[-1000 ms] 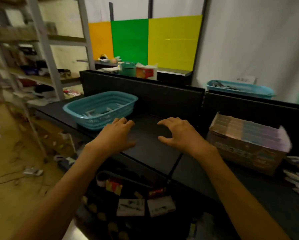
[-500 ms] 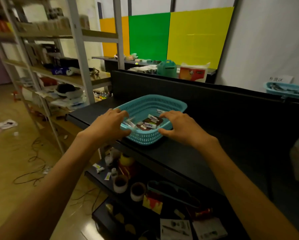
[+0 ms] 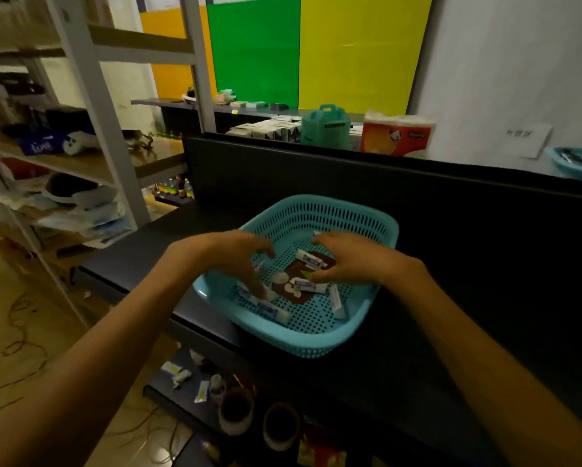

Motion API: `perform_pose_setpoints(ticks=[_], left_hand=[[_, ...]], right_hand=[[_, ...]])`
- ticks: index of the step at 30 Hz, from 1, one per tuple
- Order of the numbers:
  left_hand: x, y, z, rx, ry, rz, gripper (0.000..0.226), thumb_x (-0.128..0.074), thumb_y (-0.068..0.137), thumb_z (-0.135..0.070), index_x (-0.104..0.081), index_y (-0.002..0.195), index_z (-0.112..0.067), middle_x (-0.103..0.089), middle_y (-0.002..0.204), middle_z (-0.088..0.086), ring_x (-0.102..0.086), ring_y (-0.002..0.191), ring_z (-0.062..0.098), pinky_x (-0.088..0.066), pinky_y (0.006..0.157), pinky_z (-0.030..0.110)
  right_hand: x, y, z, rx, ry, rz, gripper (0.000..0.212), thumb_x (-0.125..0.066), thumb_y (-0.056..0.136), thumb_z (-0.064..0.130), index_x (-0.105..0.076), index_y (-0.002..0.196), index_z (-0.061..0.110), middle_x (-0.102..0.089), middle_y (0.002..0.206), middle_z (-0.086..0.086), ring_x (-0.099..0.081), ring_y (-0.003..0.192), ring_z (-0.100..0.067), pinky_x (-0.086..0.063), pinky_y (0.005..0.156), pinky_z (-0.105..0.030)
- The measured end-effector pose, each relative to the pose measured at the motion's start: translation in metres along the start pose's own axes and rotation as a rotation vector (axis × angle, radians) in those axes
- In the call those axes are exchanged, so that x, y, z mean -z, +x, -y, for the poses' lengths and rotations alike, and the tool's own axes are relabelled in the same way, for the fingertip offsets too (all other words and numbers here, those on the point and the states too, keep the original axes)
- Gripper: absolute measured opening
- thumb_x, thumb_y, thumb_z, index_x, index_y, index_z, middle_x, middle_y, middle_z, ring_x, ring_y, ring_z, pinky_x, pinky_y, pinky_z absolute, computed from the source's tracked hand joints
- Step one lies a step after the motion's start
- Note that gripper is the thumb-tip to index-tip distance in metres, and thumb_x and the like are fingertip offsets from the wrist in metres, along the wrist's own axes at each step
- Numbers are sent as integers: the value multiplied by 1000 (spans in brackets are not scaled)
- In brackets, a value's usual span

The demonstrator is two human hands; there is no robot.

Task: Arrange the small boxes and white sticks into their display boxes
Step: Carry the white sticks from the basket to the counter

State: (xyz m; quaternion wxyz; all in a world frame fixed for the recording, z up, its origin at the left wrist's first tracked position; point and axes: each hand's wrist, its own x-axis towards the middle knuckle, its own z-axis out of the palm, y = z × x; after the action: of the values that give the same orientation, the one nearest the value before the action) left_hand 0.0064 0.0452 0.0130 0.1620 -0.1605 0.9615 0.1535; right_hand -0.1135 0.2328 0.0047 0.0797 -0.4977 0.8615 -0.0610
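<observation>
Our left hand [image 3: 240, 256] and right hand [image 3: 346, 261] reach into the blue basket [image 3: 316, 338] of small boxes [image 3: 311, 259]; we cannot tell whether the blurred fingers grip anything.

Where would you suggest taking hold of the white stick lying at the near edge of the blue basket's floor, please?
Probably across its narrow middle, coming from straight above. The white stick lies flat on the blue basket floor, so thumb and forefinger can pinch its two long sides. The left hand is nearest; the near wall blocks a low approach.
</observation>
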Motion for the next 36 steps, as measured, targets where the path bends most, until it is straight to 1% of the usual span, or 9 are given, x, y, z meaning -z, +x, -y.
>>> perform_pose_setpoints(ticks=[2, 6, 10, 15, 18, 21, 25, 31, 36], left_hand=[[-2, 12, 0, -32, 81, 119, 78, -82, 61, -42, -41, 128, -48, -41, 136, -9, -45, 117, 18, -45, 96, 46], [-2, 28, 1, -113, 290, 187, 88, -84, 60, -38, -36, 133, -46, -35, 135, -9, -37, 124, 23, -40, 99, 48], [-6, 46, 10, -198, 378, 212, 82, -84, 61, -33, -38, 128, -44, -36, 131, -7, -40, 121, 23, -40, 100, 49], [-4, 61, 9, -390, 375, 182, 77, -80, 66, -39, -38, 130, -42, -42, 118, -8, -47, 109, 19, -44, 96, 41], [-4, 65, 5, -472, 432, 201, 74, -78, 69, -41, -40, 132, -36, -40, 118, -6, -46, 106, 20, -45, 95, 39], [-5, 70, 4, -521, 447, 237, 78, -78, 69, -41, -38, 136, -35, -42, 128, -5, -47, 104, 17, -46, 91, 35], [-6, 70, 2, -579, 455, 257, 84, -78, 66, -45, -37, 139, -34, -44, 136, -7, -50, 116, 20, -46, 97, 40], [-8, 72, 8, -575, 463, 271, 63, -73, 76, -33, -45, 133, -32, -53, 124, 0, -58, 103, 22, -53, 88, 41], [-2, 66, 14, -605, 436, 244, 66, -73, 77, -31, -42, 135, -28, -53, 126, -2, -54, 109, 20, -48, 93, 39]], right_hand=[[-4, 14, -1, -20, 12, 58, 72, -66, 81, 51, -36, 141, 26, -43, 141, 3, -46, 121, -17, -41, 101, -37], [-13, 34, 3, -44, -4, 203, 79, -68, 79, 52, -30, 145, 30, -42, 142, 5, -45, 124, -18, -40, 103, -37], [-20, 44, 10, -40, -48, 286, 63, -71, 80, 37, -42, 136, 35, -48, 127, 4, -49, 114, -19, -45, 96, -38], [-24, 39, 14, -83, -130, 222, 39, -70, 82, 27, -55, 118, 22, -57, 115, 1, -54, 104, -19, -45, 85, -31], [-26, 38, 19, -126, -29, 199, 56, -76, 77, 31, -46, 124, 26, -57, 118, 5, -55, 104, -17, -48, 89, -36], [-28, 46, 29, -175, -21, 198, 66, -77, 75, 32, -37, 127, 25, -56, 116, 1, -56, 98, -19, -51, 85, -40], [-31, 57, 41, -215, -100, 227, 56, -74, 77, 32, -43, 121, 18, -54, 110, -2, -55, 92, -19, -51, 81, -38], [-33, 58, 40, -286, -23, 240, 56, -70, 80, 31, -43, 127, 19, -49, 113, 0, -52, 99, -20, -48, 85, -36], [-31, 54, 41, -326, 78, 255, 45, -69, 83, 27, -44, 120, 23, -47, 95, 11, -51, 90, -13, -46, 80, -29]])
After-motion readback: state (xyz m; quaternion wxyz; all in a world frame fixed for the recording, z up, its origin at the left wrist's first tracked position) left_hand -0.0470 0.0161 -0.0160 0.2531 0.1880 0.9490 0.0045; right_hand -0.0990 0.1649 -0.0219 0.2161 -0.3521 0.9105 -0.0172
